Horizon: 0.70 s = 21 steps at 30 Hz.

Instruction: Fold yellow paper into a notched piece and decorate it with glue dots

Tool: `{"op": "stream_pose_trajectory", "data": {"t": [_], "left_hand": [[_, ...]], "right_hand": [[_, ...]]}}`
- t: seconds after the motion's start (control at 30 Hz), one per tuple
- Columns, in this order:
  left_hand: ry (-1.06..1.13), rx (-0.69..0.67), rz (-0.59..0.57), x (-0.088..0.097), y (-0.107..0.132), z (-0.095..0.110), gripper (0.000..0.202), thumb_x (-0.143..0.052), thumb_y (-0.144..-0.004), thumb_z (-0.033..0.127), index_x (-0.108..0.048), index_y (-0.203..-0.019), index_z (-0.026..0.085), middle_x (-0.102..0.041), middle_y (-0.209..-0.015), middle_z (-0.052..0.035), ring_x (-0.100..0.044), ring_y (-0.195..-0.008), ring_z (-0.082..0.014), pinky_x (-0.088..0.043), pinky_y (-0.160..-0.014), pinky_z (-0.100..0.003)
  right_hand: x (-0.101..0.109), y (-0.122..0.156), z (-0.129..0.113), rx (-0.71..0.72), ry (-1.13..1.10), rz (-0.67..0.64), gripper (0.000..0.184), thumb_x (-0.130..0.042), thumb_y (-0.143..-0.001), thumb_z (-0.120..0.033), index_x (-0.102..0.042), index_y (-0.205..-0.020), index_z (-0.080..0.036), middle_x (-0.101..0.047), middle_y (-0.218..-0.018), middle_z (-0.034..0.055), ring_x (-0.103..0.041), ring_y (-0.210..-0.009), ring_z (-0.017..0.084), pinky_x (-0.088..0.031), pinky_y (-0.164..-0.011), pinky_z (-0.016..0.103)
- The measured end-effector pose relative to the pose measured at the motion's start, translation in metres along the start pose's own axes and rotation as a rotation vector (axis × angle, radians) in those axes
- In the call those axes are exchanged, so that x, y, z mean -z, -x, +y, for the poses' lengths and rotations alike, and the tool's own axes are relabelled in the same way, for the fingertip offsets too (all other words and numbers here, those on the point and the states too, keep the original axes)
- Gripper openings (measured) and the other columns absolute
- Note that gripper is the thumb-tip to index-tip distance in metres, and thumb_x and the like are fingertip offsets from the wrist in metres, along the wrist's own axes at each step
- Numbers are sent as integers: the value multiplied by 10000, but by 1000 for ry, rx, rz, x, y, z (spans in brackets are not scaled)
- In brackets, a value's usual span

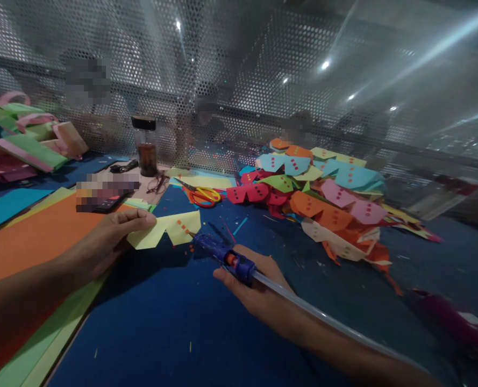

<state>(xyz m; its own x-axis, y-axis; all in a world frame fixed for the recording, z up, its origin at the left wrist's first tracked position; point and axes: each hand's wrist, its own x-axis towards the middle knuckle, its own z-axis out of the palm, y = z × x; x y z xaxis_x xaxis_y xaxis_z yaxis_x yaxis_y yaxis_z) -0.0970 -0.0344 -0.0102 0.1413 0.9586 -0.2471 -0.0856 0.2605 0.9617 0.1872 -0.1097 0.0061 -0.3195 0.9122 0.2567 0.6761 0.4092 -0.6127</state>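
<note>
My left hand (108,236) pinches a folded yellow paper piece (164,228) with small orange dots, held just above the blue table. My right hand (258,287) grips a blue hot glue gun (222,252) with a long clear glue stick (323,317) out of its back. The gun's nozzle touches the lower right edge of the yellow piece.
A heap of folded coloured paper pieces (327,199) lies at the right. Red-and-yellow scissors (202,194) and a dark jar (147,145) stand behind. Orange and green paper sheets (29,242) lie at the left. A perforated metal screen (263,80) closes the back.
</note>
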Motion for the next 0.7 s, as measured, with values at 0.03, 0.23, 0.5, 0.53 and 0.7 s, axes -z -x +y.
{"op": "stream_pose_trajectory", "data": {"t": [0.03, 0.23, 0.5, 0.53, 0.7], "left_hand": [[-8, 3, -1, 0, 0, 0, 314, -838, -683, 443, -708, -830, 197, -690, -723, 3, -606, -601, -122, -443, -507, -191], [-10, 4, -9, 0, 2, 1, 302, -827, -706, 427, -687, -841, 196, -694, -714, 5, -615, -591, -134, -437, -507, -205], [8, 6, 2, -6, 7, 5, 291, -837, -706, 418, -673, -820, 207, -692, -686, 31, -609, -579, -121, -437, -522, -200], [9, 2, -5, -7, 7, 5, 287, -838, -706, 412, -669, -815, 208, -681, -674, 38, -599, -568, -114, -427, -513, -194], [-62, -78, -49, -8, 9, 2, 287, -814, -736, 434, -668, -808, 197, -626, -655, 44, -554, -560, -89, -386, -485, -167]], "right_hand": [[0, 0, 0, -8, -5, -3, 303, -605, -927, -454, -550, -758, -209, -526, -635, -50, -478, -550, 100, -358, -526, 223], [1, 1, -3, -30, -10, -5, 283, -601, -927, -440, -561, -768, -210, -520, -626, -51, -468, -543, 102, -357, -518, 229], [-1, 1, -1, -68, -103, 58, 301, -604, -910, -487, -608, -797, -208, -617, -705, 1, -552, -617, 143, -429, -541, 247], [-1, 1, 0, -84, -106, 83, 294, -608, -903, -491, -629, -817, -210, -636, -724, 10, -576, -641, 157, -455, -566, 259], [-1, -4, 0, -201, -120, 189, 343, -603, -875, -542, -689, -847, -210, -684, -770, 45, -635, -690, 206, -517, -649, 330]]}}
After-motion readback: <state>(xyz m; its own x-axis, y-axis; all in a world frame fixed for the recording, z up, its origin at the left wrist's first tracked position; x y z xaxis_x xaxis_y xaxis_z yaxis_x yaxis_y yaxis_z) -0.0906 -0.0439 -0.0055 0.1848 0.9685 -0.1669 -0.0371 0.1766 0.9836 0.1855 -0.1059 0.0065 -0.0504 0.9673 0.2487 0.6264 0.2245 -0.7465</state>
